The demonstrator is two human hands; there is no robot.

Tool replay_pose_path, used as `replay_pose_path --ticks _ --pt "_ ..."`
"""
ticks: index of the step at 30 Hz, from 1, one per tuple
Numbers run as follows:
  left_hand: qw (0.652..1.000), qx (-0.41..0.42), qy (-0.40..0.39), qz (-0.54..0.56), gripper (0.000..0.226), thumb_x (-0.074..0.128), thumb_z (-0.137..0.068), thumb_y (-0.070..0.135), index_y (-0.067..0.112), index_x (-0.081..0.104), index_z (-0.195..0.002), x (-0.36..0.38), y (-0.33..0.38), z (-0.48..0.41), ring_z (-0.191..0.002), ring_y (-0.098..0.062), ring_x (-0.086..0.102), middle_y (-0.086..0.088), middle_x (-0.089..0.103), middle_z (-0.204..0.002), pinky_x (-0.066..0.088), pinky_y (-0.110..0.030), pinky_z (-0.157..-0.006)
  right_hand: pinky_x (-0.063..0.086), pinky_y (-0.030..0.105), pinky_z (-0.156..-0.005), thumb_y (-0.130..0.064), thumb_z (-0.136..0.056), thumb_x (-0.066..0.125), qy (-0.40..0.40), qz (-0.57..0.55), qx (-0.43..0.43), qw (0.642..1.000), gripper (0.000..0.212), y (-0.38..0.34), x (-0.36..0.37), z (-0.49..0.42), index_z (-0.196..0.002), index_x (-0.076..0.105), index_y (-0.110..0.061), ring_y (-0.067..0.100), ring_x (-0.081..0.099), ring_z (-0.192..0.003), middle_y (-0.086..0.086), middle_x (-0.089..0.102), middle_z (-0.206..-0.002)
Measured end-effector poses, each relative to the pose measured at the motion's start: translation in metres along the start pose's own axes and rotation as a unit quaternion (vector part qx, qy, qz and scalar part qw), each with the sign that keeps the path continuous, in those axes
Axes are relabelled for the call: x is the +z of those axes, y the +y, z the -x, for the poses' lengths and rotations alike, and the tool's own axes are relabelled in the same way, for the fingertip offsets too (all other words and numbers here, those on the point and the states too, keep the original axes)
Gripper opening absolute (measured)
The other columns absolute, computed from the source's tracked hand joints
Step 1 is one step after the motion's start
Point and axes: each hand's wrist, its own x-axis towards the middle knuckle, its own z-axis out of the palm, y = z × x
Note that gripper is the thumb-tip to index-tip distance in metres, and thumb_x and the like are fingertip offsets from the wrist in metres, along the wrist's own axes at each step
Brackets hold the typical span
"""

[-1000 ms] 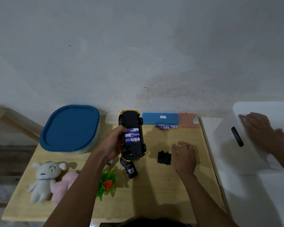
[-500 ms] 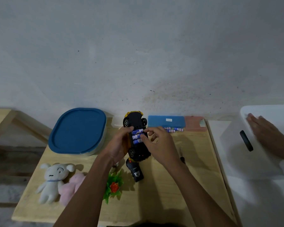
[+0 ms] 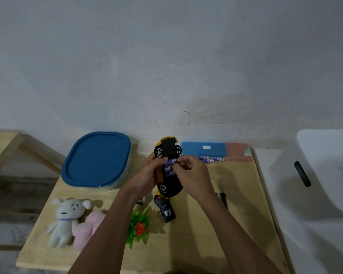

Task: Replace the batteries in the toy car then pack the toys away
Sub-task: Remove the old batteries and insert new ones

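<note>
The yellow and black toy car (image 3: 167,151) is held upside down above the wooden table (image 3: 196,234), its open battery bay showing blue batteries (image 3: 169,168). My left hand (image 3: 147,177) grips the car's left side. My right hand (image 3: 192,176) pinches the top battery in the bay with its fingertips. Several loose blue batteries (image 3: 211,159) lie by the blue case (image 3: 203,148). The black remote (image 3: 166,209) lies below the car.
A blue-lidded container (image 3: 96,160) stands at back left. A white plush (image 3: 64,220), a pink plush (image 3: 87,228) and a green plastic plant (image 3: 138,227) lie at front left. A dark screwdriver (image 3: 223,196) lies right of my wrist. A white bin (image 3: 323,175) is at right.
My right hand left the table by the black battery cover and went to the car's battery bay. Another person's hand on the white bin is out of view now. The car tilted leftward.
</note>
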Motion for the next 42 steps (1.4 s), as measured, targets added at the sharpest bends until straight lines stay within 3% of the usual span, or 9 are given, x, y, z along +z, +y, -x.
replay_pose_path --ticks 9,15,22,26,31,36,38,40,42 --pt "1.0 0.004 -0.001 0.02 0.063 0.062 -0.081 0.026 -0.008 0.049 -0.133 0.006 0.005 0.002 -0.106 -0.034 0.064 -0.027 0.062 -0.121 0.057 -0.038 -0.082 0.052 0.022 -0.061 -0.033 -0.093 0.059 -0.01 -0.078 0.032 0.996 0.019 -0.005 -0.001 0.001 -0.085 0.061 -0.016 0.014 0.066 -0.082 0.002 0.067 -0.088" --pt "1.0 0.004 -0.005 0.011 0.061 0.06 -0.082 0.026 -0.005 0.05 -0.133 0.007 0.006 0.001 -0.107 -0.034 0.064 -0.025 0.062 -0.121 0.058 -0.039 -0.087 0.049 0.013 -0.054 -0.038 -0.093 0.061 0.019 -0.071 0.036 0.997 0.024 -0.01 -0.002 0.003 -0.088 0.062 -0.015 0.006 0.066 -0.077 -0.002 0.067 -0.087" --pt "1.0 0.012 0.012 -0.004 0.062 0.062 -0.08 0.027 -0.002 0.051 -0.133 0.013 0.01 0.001 -0.103 -0.032 0.065 -0.021 0.066 -0.115 0.057 -0.039 -0.084 0.056 0.019 -0.062 -0.041 -0.086 0.069 0.072 -0.112 0.056 0.989 0.027 -0.014 0.0 0.005 -0.092 0.069 -0.014 0.009 0.069 -0.081 0.001 0.071 -0.089" --pt "0.999 0.005 0.011 0.031 0.06 0.063 -0.081 0.03 0.001 0.053 -0.133 0.015 0.011 0.003 -0.11 -0.035 0.063 -0.023 0.064 -0.125 0.056 -0.041 -0.091 0.053 0.015 -0.063 -0.033 -0.08 0.078 0.08 -0.22 0.069 0.97 0.019 -0.025 -0.002 0.011 -0.093 0.07 -0.021 0.007 0.069 -0.082 -0.002 0.072 -0.09" --pt "0.998 -0.016 0.001 0.068 0.037 0.046 -0.092 0.03 0.01 0.066 -0.115 0.014 0.016 0.008 -0.09 -0.025 0.071 -0.011 0.073 -0.104 0.056 -0.037 -0.081 0.053 0.018 -0.07 -0.024 -0.083 0.074 0.037 -0.317 0.062 0.946 0.025 -0.036 -0.016 0.011 -0.106 0.073 -0.016 0.007 0.07 -0.087 0.001 0.076 -0.096" --pt "0.995 -0.023 0.009 0.101 0.042 0.051 -0.083 0.033 0.01 0.066 -0.115 0.011 0.017 0.01 -0.084 -0.026 0.071 -0.01 0.073 -0.098 0.059 -0.035 -0.071 0.056 0.026 -0.087 -0.012 -0.078 0.071 -0.015 -0.498 0.097 0.862 0.028 -0.038 -0.034 0.004 -0.106 0.068 -0.007 0.019 0.069 -0.103 0.007 0.075 -0.102" --pt "0.994 -0.023 0.005 0.105 0.042 0.051 -0.083 0.033 0.009 0.065 -0.115 0.011 0.017 0.01 -0.083 -0.026 0.071 -0.01 0.073 -0.097 0.059 -0.034 -0.071 0.055 0.028 -0.092 -0.007 -0.085 0.067 -0.02 -0.507 0.091 0.857 0.023 -0.038 -0.037 0.003 -0.108 0.067 -0.009 0.019 0.069 -0.105 0.008 0.074 -0.106" --pt "0.994 -0.021 0.003 0.103 0.042 0.051 -0.083 0.033 0.009 0.065 -0.115 0.011 0.017 0.011 -0.084 -0.026 0.071 -0.01 0.073 -0.098 0.059 -0.035 -0.072 0.056 0.029 -0.09 -0.004 -0.091 0.061 -0.027 -0.509 0.086 0.856 0.02 -0.036 -0.036 0.0 -0.111 0.065 -0.007 0.02 0.07 -0.101 0.01 0.073 -0.106" --pt "0.995 -0.02 0.002 0.097 0.041 0.051 -0.084 0.032 0.009 0.066 -0.114 0.012 0.018 0.011 -0.086 -0.026 0.071 -0.011 0.073 -0.099 0.059 -0.035 -0.073 0.057 0.025 -0.074 -0.004 -0.096 0.055 -0.043 -0.496 0.088 0.863 0.02 -0.037 -0.034 -0.002 -0.112 0.065 -0.006 0.013 0.067 -0.079 0.006 0.071 -0.093"
